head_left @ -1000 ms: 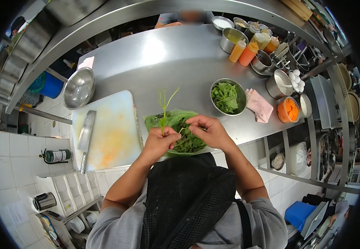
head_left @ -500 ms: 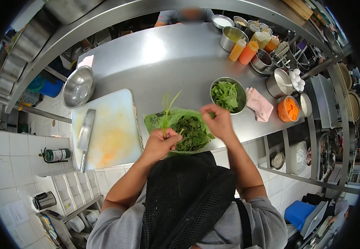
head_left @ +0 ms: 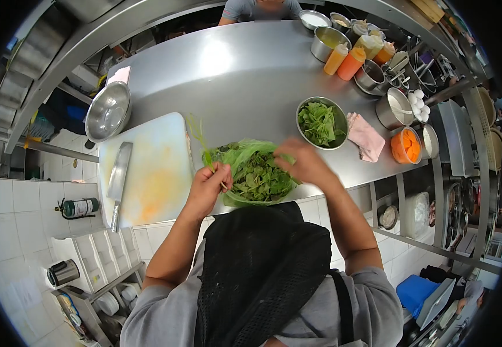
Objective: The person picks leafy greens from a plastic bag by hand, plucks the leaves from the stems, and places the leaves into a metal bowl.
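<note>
My left hand [head_left: 209,182] is closed around a few thin green stems [head_left: 196,136] that stick up past the fingers, close to the cutting board's right edge. Right of it, an open green plastic bag [head_left: 245,151] full of dark green leaves [head_left: 262,176] lies at the counter's front edge. Over the bag's right side is my right hand [head_left: 307,166], slightly blurred, its thumb and fingers apart and pointing at the leaves. I see nothing between them. A steel bowl [head_left: 343,130] of picked green leaves [head_left: 320,122] stands just beyond that hand.
A knife [head_left: 120,179] lies on the white cutting board [head_left: 158,168], with a steel bowl [head_left: 108,113] behind it. A pink cloth [head_left: 366,137], a tub of orange slices [head_left: 406,146], sauce bottles [head_left: 351,63] and eggs [head_left: 418,105] are at right. Another person [head_left: 259,10] is across the steel counter.
My left hand has moved left with the stems, away from the leaves. My right hand has come lower and its pinched fingers have parted over the bag. The view has shifted slightly.
</note>
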`<state>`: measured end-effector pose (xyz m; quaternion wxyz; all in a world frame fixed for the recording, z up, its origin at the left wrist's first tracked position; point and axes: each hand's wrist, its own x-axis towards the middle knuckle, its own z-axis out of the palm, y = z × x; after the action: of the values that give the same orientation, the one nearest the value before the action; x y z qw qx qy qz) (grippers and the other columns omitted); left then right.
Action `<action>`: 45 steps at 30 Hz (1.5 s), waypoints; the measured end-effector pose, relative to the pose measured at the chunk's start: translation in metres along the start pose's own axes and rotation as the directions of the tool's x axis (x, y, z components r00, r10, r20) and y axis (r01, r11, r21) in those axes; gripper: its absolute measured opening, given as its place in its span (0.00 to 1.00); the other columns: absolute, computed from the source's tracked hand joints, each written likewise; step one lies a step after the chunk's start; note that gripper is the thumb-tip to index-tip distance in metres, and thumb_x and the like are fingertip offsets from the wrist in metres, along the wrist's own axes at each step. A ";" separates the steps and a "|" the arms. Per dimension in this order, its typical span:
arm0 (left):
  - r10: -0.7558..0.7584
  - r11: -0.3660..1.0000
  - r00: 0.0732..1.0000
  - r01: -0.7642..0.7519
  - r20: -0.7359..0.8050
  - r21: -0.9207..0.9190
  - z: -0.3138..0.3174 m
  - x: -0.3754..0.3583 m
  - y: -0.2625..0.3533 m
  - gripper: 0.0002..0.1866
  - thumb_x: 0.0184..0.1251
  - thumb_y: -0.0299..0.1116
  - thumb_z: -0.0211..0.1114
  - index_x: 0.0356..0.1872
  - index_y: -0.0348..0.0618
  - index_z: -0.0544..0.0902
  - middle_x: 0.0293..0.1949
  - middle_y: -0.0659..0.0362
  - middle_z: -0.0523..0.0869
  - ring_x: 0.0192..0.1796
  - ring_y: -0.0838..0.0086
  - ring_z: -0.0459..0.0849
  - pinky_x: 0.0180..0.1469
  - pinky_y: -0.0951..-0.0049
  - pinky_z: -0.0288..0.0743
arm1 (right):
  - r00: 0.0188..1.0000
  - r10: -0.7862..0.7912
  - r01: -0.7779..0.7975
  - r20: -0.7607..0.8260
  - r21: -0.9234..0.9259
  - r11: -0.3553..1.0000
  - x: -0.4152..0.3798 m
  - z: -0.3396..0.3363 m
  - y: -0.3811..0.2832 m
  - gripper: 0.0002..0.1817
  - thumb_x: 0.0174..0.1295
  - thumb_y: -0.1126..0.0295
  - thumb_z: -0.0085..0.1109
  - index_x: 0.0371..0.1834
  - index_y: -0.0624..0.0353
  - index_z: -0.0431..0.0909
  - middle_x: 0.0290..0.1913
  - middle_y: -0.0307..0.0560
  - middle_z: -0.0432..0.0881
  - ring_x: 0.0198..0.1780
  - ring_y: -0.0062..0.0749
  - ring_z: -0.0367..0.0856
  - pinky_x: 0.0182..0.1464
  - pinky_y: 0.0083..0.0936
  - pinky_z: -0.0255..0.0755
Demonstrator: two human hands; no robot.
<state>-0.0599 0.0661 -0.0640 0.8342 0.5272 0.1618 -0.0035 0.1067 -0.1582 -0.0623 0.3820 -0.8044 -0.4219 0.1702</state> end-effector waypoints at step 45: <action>-0.245 0.844 0.968 0.244 -0.061 0.477 -0.002 -0.004 0.021 0.18 0.70 0.38 0.61 0.22 0.39 0.79 0.14 0.70 0.68 0.16 0.87 0.60 0.19 0.80 0.51 | 0.928 0.326 -0.340 -0.179 -0.052 0.939 -0.072 -0.033 0.038 0.15 0.57 0.67 0.67 0.45 0.62 0.79 0.39 0.51 0.84 0.41 0.42 0.84 0.42 0.34 0.78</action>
<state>-0.0608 0.0765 -0.0456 0.6698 0.6929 0.2208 -0.1501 0.1049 -0.2454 -0.0734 0.3485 -0.8908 -0.2521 0.1469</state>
